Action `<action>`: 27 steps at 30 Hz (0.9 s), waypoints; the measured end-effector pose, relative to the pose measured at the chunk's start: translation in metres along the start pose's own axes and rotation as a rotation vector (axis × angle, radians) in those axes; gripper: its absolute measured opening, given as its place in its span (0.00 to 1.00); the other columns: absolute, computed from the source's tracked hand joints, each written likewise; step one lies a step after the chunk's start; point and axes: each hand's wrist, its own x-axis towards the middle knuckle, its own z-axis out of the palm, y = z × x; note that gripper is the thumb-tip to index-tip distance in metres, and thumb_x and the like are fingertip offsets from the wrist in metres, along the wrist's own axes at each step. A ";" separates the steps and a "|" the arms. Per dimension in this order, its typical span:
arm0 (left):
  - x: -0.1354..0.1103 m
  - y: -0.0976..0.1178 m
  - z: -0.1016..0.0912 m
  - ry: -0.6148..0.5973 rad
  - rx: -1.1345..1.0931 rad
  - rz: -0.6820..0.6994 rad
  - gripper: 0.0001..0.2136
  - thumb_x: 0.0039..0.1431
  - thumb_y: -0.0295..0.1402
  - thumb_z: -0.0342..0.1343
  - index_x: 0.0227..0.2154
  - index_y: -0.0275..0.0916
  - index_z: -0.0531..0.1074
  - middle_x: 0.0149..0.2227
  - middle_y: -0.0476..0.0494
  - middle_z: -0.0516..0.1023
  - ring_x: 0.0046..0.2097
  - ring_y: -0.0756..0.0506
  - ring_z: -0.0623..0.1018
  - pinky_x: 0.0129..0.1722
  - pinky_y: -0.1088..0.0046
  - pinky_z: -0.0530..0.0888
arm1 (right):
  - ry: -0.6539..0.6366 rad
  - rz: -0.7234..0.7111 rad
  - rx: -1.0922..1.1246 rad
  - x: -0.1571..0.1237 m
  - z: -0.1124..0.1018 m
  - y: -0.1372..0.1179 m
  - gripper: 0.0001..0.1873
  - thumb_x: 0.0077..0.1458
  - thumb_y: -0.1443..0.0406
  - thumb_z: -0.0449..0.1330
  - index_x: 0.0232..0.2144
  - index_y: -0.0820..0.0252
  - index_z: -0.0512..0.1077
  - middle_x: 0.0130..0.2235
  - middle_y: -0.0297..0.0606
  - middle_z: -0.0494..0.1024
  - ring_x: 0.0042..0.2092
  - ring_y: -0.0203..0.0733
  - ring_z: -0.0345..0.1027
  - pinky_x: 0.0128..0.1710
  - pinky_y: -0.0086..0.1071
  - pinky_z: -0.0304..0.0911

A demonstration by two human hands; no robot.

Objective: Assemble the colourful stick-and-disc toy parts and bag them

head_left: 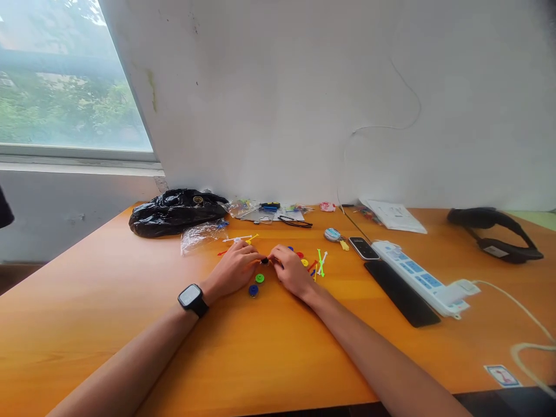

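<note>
A stained white wall point(282, 87) rises behind the orange wooden tabletop point(260, 359). At left, a window point(56, 75) shows green trees, and soft daylight falls across the wood. A thin cable point(410, 113) loops along the wall.

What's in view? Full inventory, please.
table: one, orange, under everything
plastic bag: one, black, far left by wall
clear bag: one, transparent, beside the black one
discs: two, green and blue, between the hands
sticks: several, green, white, yellow, right of hands
phone: one, black, beside power strip
power strip: one, white, right
headset: one, black, far right
booklet: one, white, by wall
watch: one, black, left wrist
left hand, right hand: fingers meet at small black piece
</note>
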 end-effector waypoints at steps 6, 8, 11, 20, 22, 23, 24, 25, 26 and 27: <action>0.001 0.005 -0.003 -0.038 0.073 0.018 0.11 0.71 0.25 0.52 0.43 0.42 0.80 0.40 0.41 0.80 0.46 0.38 0.73 0.50 0.58 0.71 | -0.025 0.005 0.022 0.000 -0.001 -0.003 0.14 0.62 0.77 0.53 0.31 0.57 0.71 0.39 0.38 0.74 0.43 0.42 0.68 0.46 0.33 0.63; 0.003 0.007 -0.002 -0.054 0.096 0.024 0.10 0.71 0.25 0.52 0.41 0.42 0.78 0.39 0.42 0.80 0.46 0.39 0.72 0.50 0.59 0.71 | -0.024 0.005 0.035 0.000 -0.001 -0.003 0.13 0.62 0.77 0.53 0.31 0.57 0.71 0.39 0.38 0.74 0.43 0.42 0.68 0.46 0.33 0.63; 0.005 0.008 0.001 -0.090 0.120 0.031 0.09 0.70 0.23 0.53 0.38 0.42 0.77 0.38 0.43 0.80 0.45 0.39 0.72 0.48 0.61 0.70 | -0.026 0.004 0.049 0.000 0.000 -0.003 0.13 0.62 0.77 0.53 0.30 0.58 0.71 0.39 0.38 0.74 0.43 0.42 0.68 0.46 0.34 0.63; 0.002 0.002 0.008 -0.065 0.095 -0.037 0.12 0.70 0.23 0.52 0.40 0.43 0.79 0.41 0.44 0.82 0.46 0.40 0.74 0.50 0.60 0.70 | -0.035 -0.004 0.027 0.000 0.000 -0.001 0.13 0.64 0.76 0.53 0.33 0.57 0.73 0.40 0.40 0.76 0.43 0.44 0.69 0.46 0.37 0.64; 0.001 0.002 0.006 -0.011 0.068 -0.025 0.13 0.72 0.25 0.50 0.46 0.44 0.80 0.47 0.43 0.82 0.50 0.39 0.74 0.54 0.59 0.70 | 0.011 0.002 0.005 0.000 -0.002 -0.004 0.09 0.67 0.71 0.56 0.38 0.57 0.75 0.42 0.41 0.78 0.47 0.46 0.70 0.50 0.39 0.65; 0.001 0.002 0.003 0.031 0.054 -0.024 0.15 0.73 0.26 0.49 0.50 0.44 0.79 0.51 0.43 0.82 0.52 0.39 0.73 0.55 0.58 0.70 | 0.045 0.022 0.006 0.001 -0.003 -0.005 0.08 0.68 0.68 0.57 0.41 0.57 0.76 0.44 0.42 0.80 0.50 0.47 0.70 0.53 0.40 0.65; 0.000 0.004 0.001 0.080 0.043 -0.031 0.16 0.74 0.27 0.48 0.55 0.45 0.78 0.54 0.42 0.81 0.54 0.39 0.73 0.56 0.57 0.70 | 0.077 0.052 0.017 0.001 -0.004 -0.005 0.08 0.70 0.65 0.57 0.45 0.56 0.76 0.46 0.42 0.80 0.52 0.48 0.70 0.55 0.41 0.64; 0.000 0.006 -0.002 0.128 0.034 -0.045 0.17 0.75 0.29 0.47 0.58 0.45 0.76 0.55 0.41 0.80 0.54 0.39 0.73 0.56 0.57 0.70 | 0.101 0.088 0.033 0.002 -0.006 -0.005 0.10 0.71 0.62 0.56 0.48 0.56 0.76 0.48 0.43 0.81 0.54 0.48 0.70 0.57 0.42 0.64; 0.000 0.008 -0.005 0.161 0.030 -0.056 0.16 0.76 0.31 0.48 0.59 0.44 0.76 0.56 0.40 0.80 0.54 0.39 0.74 0.56 0.57 0.71 | 0.113 0.123 0.048 0.002 -0.007 -0.004 0.13 0.72 0.60 0.54 0.51 0.56 0.75 0.50 0.43 0.81 0.55 0.48 0.70 0.58 0.43 0.64; 0.000 0.011 -0.008 0.170 0.031 -0.054 0.15 0.75 0.33 0.50 0.57 0.44 0.77 0.53 0.39 0.80 0.52 0.39 0.75 0.54 0.58 0.71 | 0.115 0.151 0.056 0.003 -0.008 -0.004 0.15 0.73 0.58 0.52 0.52 0.56 0.74 0.51 0.43 0.80 0.56 0.48 0.70 0.59 0.43 0.63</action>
